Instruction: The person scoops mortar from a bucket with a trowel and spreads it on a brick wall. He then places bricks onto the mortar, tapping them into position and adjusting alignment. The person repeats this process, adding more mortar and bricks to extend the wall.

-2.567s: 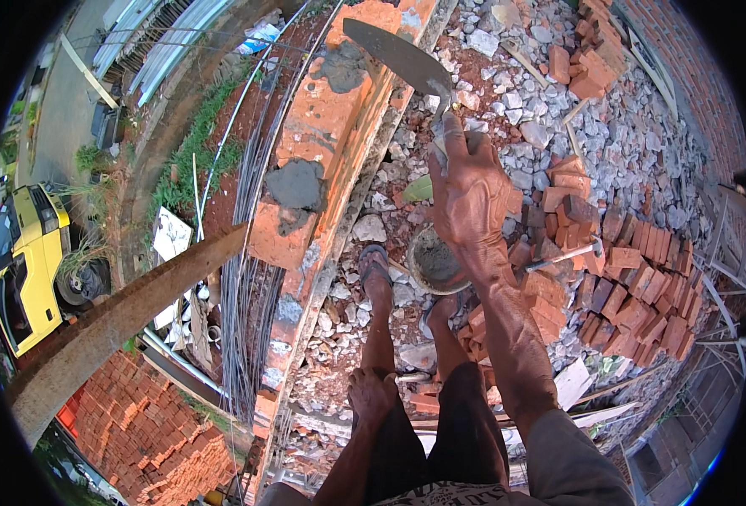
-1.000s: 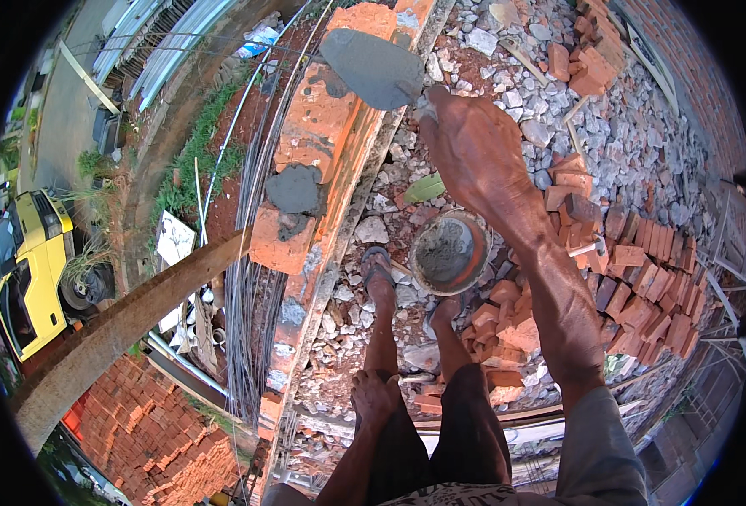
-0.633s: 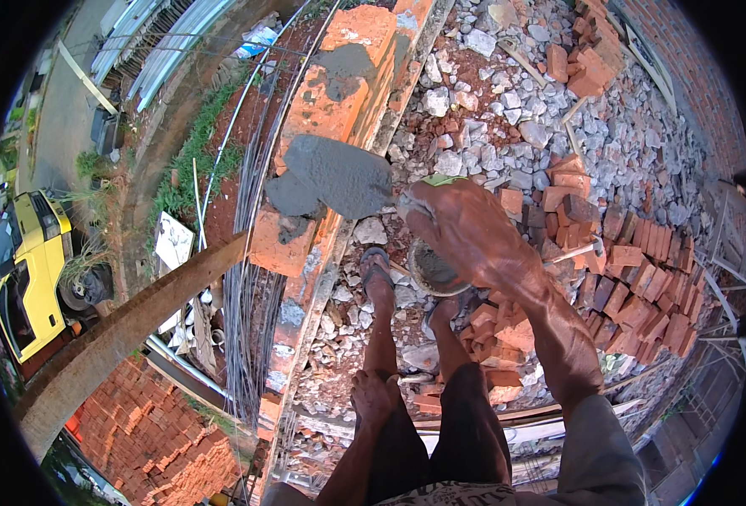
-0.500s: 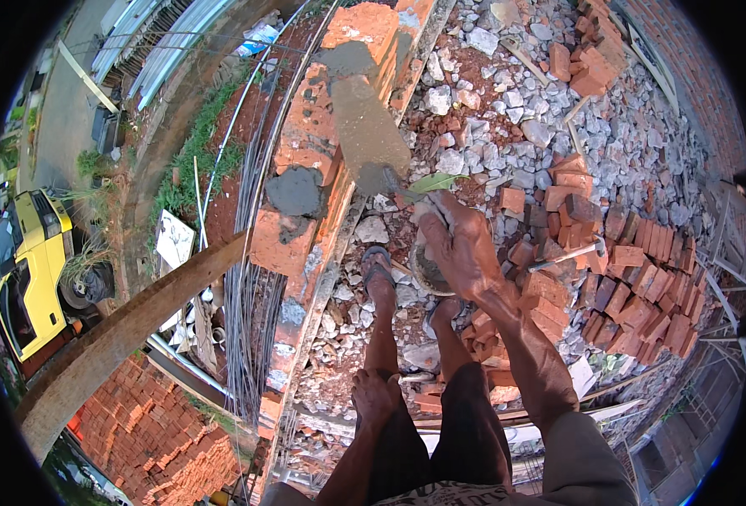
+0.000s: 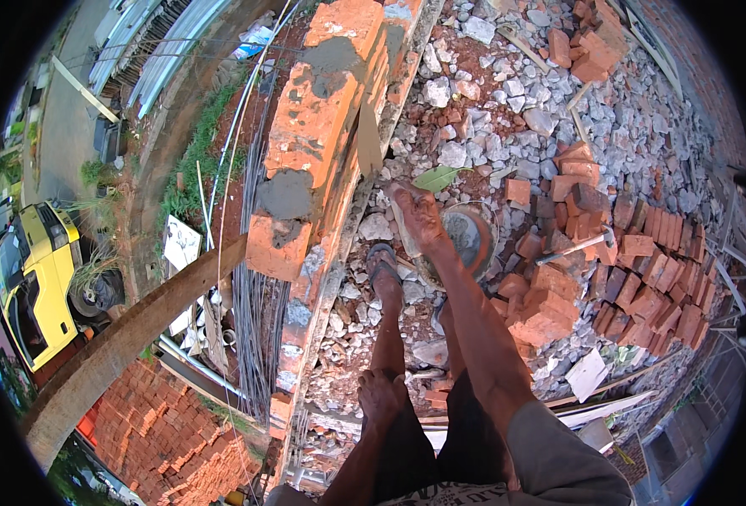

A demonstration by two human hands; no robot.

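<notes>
My right hand (image 5: pixel 419 221) is closed around the handle of a trowel. The trowel's blade (image 5: pixel 369 139) is turned nearly edge-on beside the inner face of the brick wall (image 5: pixel 301 126). Wet grey mortar lies on top of that wall in two patches, one mortar patch (image 5: pixel 286 193) on the nearer end and another mortar patch (image 5: pixel 331 63) farther along. My left hand (image 5: pixel 381 396) rests on my left knee with its fingers laid over it, holding nothing. Below my right wrist, a round bucket (image 5: pixel 484 253) of grey mortar is partly hidden by my forearm.
Broken rubble (image 5: pixel 508 110) covers the ground around my feet. Stacked bricks (image 5: pixel 651 278) and a hammer (image 5: pixel 577 247) lie to the right. A wooden plank (image 5: pixel 137 325) juts out left of the wall, near bundled steel rods (image 5: pixel 259 354). A yellow truck (image 5: pixel 36 278) stands far left.
The trowel blade has gone from lying flat over the wall's edge to edge-on beside its inner face. My right hand has shifted left, uncovering more of the bucket. My left hand stays on the knee.
</notes>
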